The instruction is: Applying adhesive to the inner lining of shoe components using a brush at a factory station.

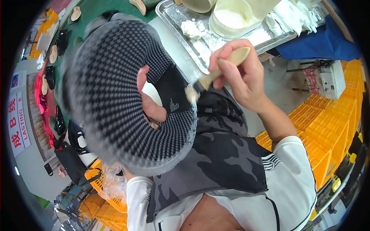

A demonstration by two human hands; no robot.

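My right hand (pixel 241 75) grips a paintbrush (pixel 224 69) by its pale wooden handle, fingers closed round it. The pale, clumped bristles meet or nearly meet the right edge of a large rounded houndstooth fabric piece (pixel 115 81), black and grey with a dark panel (pixel 173 90) on its inner side. Its left edge is blurred. My left hand (pixel 154 109) shows only in part, thumb and a finger bent in the piece's central opening, beside a white patch; the rest is hidden behind the fabric. What exactly the piece is, I cannot tell.
Ahead, a metal tray (pixel 175 25) holds a tub of cream-coloured paste (pixel 231 17) and crumpled white cloths (pixel 293 17). Sole-shaped pieces (pixel 76 13) and black shoes lie along the green surface (pixel 119 5) at left. Orange crates (pixel 323 127) stand at right; someone in blue (pixel 316 42) is beyond the tray.
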